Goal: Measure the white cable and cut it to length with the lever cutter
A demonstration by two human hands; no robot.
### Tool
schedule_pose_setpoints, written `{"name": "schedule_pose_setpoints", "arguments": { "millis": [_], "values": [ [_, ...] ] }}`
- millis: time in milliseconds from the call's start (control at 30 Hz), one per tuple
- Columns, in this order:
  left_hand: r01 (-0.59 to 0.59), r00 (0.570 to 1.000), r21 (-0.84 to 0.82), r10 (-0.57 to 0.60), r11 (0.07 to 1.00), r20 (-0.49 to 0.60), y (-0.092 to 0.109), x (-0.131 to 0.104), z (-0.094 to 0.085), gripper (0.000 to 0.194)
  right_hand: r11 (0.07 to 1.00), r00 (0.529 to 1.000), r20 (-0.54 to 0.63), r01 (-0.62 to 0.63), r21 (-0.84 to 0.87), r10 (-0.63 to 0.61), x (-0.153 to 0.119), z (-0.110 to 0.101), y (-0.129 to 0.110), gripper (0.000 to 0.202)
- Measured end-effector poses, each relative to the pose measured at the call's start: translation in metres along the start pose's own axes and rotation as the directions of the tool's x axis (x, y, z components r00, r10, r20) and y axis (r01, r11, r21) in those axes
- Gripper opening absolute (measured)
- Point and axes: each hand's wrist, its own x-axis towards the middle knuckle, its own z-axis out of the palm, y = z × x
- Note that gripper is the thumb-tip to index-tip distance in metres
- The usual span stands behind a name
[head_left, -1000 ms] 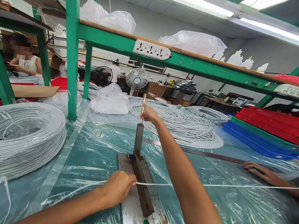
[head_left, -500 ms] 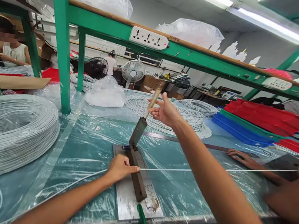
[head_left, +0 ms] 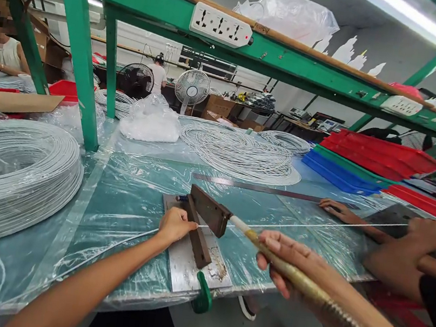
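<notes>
Left hand: closed, pinching the cable just left of the blade.
Cable: long axis left to right, taut, leading off to the right from the left hand, crossing the base beneath the blade.
Right hand: wrapped round the handle, right of and nearer than the left hand; handle slopes down toward the viewer.
Co-worker's hand: far right, beside the cable, apart from both hands.
Coil: well left of the left hand.

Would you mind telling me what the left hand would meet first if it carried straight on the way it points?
Probably the cutter's fixed bar: the left hand points right along the white cable, fingertips almost at it.
</notes>
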Motion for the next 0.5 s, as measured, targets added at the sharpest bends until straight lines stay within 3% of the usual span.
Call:
{"name": "schedule_pose_setpoints", "arguments": {
  "millis": [133, 233, 367, 500],
  "values": [
    [-0.012, 1.000, 0.009, 0.012, 1.000, -0.008, 0.001, -0.001, -0.001, 0.037, 0.998, 0.997, -0.045, -0.068, -0.005, 0.067, -0.016, 0.009, 0.019, 0.071],
    [-0.020, 1.000, 0.017, 0.020, 1.000, -0.002, 0.002, -0.001, -0.002, 0.037, 0.989, 0.988, -0.048, -0.149, 0.016, 0.149, -0.022, 0.018, 0.028, 0.060],
    [-0.026, 1.000, 0.029, 0.026, 0.999, 0.004, 0.002, -0.001, -0.003, 0.037, 0.964, 0.963, 0.033, -0.267, -0.007, 0.267, -0.020, 0.025, 0.039, 0.044],
    [-0.041, 0.999, 0.030, 0.041, 0.999, 0.006, 0.000, -0.001, -0.002, 0.038, 0.963, 0.983, 0.040, -0.166, -0.211, 0.178, -0.022, 0.025, 0.037, 0.050]
  ]
}}
